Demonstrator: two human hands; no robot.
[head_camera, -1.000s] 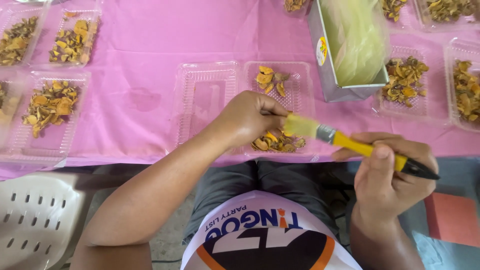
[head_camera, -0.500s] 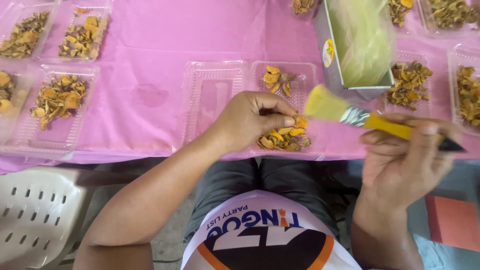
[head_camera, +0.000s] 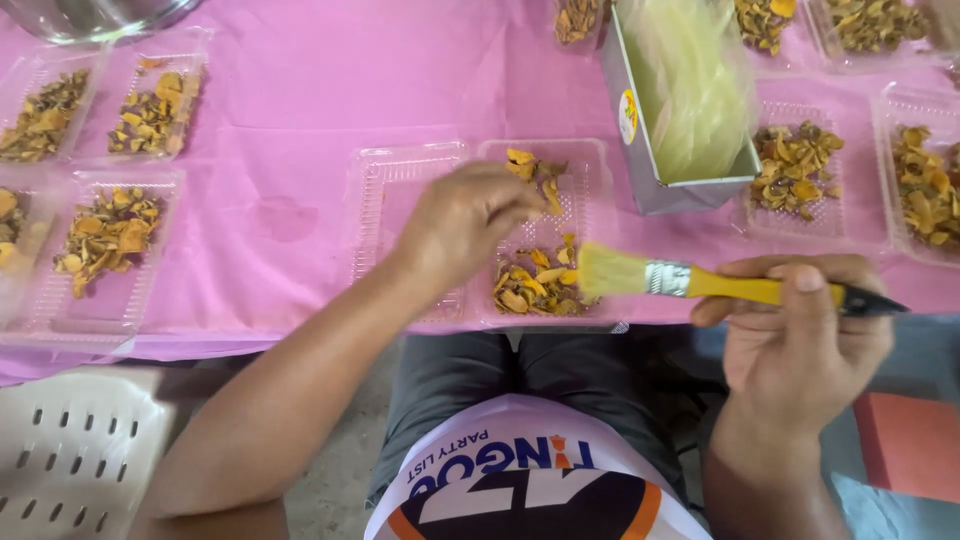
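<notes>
The paintbrush (head_camera: 700, 283) in the right hand (head_camera: 800, 350) has a yellow handle, black tip and pale bristles. Beyond it, orange-brown dried pieces (head_camera: 535, 285) lie on a pink tablecloth (head_camera: 350, 90).

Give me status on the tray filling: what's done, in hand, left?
Done, by the look of it: filled trays at left and right hold full spreads of dried pieces. In hand: the left hand is over the open tray, which has only two small clumps; the right hand holds a brush beside it. Left: most of that tray is bare, and its lid half is open.
</notes>
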